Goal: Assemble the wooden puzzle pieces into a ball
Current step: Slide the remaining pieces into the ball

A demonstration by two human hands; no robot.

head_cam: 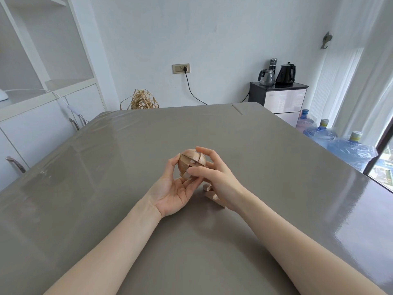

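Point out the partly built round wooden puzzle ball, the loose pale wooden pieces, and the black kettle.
partly built round wooden puzzle ball point(192, 161): head view, upper curved face.
loose pale wooden pieces point(212, 196): head view, block's top.
black kettle point(286, 73): head view, body.

The scene is brightly and evenly lit by daylight from the window point(382, 160) at the right edge. Pale glare is spread along the surface's point(265, 209) right edge and in streaks near its far left corner. Only soft, faint shadows are cast beneath the forearms. Straight lines are bowed by wide-angle distortion toward the frame's edges. Focus is sharp centrally and slightly softened at the corners.
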